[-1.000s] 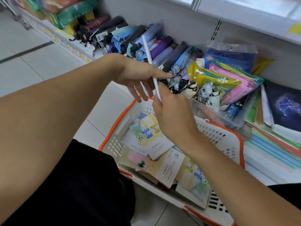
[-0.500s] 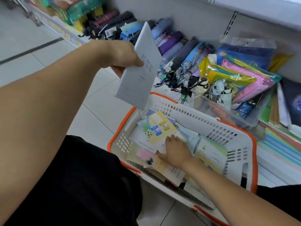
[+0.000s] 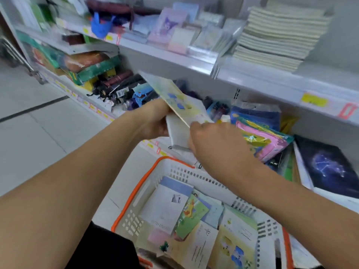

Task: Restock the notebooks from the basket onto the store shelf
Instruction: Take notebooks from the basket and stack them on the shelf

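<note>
Shelves (image 3: 258, 82) behind basket (image 3: 139, 183), umbrellas (image 3: 120, 84)

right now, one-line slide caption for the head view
Both hands, left hand and right hand, hold notebooks above the basket, below the shelf.

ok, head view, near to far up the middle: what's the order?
Basket of loose notebooks → right hand and left hand holding notebooks → lower shelf's umbrellas → upper shelf edge → pastel notebooks on it.
</note>
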Available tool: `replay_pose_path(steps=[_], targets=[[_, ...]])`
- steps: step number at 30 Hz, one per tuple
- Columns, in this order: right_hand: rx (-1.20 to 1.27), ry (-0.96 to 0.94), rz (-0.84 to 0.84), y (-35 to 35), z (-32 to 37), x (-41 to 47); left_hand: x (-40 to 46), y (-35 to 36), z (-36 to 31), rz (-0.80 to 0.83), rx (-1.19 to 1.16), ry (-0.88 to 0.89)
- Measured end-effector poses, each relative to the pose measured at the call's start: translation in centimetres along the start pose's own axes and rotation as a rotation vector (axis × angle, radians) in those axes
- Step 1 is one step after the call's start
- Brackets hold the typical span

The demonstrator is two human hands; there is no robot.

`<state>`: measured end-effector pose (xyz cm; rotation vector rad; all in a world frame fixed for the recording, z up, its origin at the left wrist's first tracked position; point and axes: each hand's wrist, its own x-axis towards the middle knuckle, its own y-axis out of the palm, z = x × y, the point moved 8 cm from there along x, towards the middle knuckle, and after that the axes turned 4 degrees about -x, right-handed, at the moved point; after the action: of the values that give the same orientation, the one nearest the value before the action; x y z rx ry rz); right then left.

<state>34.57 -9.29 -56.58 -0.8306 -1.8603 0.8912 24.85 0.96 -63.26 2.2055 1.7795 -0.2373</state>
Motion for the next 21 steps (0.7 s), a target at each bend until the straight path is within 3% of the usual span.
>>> replay_pose_path(steps=[5, 8, 10, 13, 15, 18, 21], targets=[[0.022, -0.108, 0.068, -0.1, -1.8, -0.7, -0.1, 4.8, -2.1, -0.003, -0.282, 0.183], [0.017, -0.073, 0.131, -1.7, -3.7, -0.3, -0.1, 7.2, -2.6, 0.032, -0.422, 0.184], [0.013, -0.16, 0.197, -1.9, -3.8, -0.3, -0.2, 8.9, -2.8, 0.074, -0.498, 0.152], [0.08, -0.153, 0.234, -2.4, -4.8, -0.8, -1.1, 11.7, -2.7, 0.182, -0.52, 0.125], [0.077, -0.158, 0.182, -2.8, -5.1, -0.8, -1.0, 12.2, -2.4, 0.144, -0.439, 0.144], [0.212, 0.028, 0.066, -3.2, -8.1, -1.0, -0.4, 10.4, -2.7, -0.023, -0.368, 0.188], [0.494, 0.362, -0.012, -2.0, -15.0, -1.1, -0.5, 9.7, -4.0, 0.02, -0.379, 0.172]])
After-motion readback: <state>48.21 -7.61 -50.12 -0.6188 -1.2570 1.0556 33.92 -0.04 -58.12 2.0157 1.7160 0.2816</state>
